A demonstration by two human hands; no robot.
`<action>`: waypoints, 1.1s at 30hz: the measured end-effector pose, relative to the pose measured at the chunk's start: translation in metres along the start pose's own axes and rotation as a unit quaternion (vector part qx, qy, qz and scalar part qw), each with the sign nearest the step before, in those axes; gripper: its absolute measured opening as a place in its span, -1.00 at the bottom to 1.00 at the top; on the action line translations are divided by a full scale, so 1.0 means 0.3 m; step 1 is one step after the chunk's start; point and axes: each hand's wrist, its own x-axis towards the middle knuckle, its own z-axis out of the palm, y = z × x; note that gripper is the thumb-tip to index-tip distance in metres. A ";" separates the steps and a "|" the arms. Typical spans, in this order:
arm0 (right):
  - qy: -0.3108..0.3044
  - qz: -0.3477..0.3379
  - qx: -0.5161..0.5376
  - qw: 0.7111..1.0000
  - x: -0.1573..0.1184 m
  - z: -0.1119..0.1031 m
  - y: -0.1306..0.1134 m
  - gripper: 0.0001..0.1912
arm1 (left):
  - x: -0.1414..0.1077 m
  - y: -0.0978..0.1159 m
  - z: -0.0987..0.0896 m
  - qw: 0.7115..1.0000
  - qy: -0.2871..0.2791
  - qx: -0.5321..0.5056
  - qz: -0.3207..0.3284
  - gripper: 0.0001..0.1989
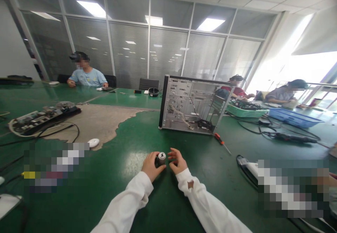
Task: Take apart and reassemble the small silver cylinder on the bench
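A small silver metal cylinder (162,157), with a light ring and a dark centre on top, stands at the middle of the green table. My left hand (152,166) is wrapped round its left side, thumb in front; some fingers are hidden behind it. To the right of the cylinder, my right hand (178,160) is open, its fingers apart and curved, with a narrow gap to the metal. Beyond both hands stands an open computer case (192,103) with loose cables inside. An orange and black screwdriver (222,142) lies by its near right corner.
On the green table (105,198), a circuit assembly (47,115) with black cables lies left. A green basket (247,112) of cables and a blue basket (292,117) stand right, near a dark corded tool (292,137). Several people sit around the table.
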 end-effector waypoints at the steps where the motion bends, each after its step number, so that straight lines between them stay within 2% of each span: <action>1: 0.002 0.005 0.003 1.000 0.001 0.000 0.001 -0.39 | 0.002 -0.002 0.003 1.000 -0.001 -0.005 0.003 -0.59; 6: -0.002 0.006 -0.003 1.000 0.004 -0.002 -0.010 -0.46 | 0.008 -0.005 0.008 0.999 -0.001 -0.049 -0.002 -0.59; 10: -0.007 -0.005 -0.016 1.000 -0.001 -0.002 -0.019 -0.44 | 0.006 0.017 -0.004 0.998 0.029 -0.057 -0.002 -0.47; 15: -0.007 -0.014 -0.025 1.000 -0.006 -0.003 -0.025 -0.44 | -0.010 0.054 -0.026 0.995 0.026 0.055 0.083 -0.54; 21: -0.007 -0.008 -0.023 1.000 -0.005 -0.002 -0.022 -0.47 | -0.022 0.065 -0.020 0.988 -0.001 0.140 0.069 -0.62; 28: -0.007 -0.010 -0.018 1.000 -0.005 0.001 -0.016 -0.49 | -0.021 0.059 -0.012 0.994 -0.013 0.097 0.050 -0.65; 33: -0.006 -0.011 -0.017 1.000 -0.006 0.000 -0.021 -0.50 | -0.016 0.052 -0.017 0.999 0.012 0.012 0.027 -0.67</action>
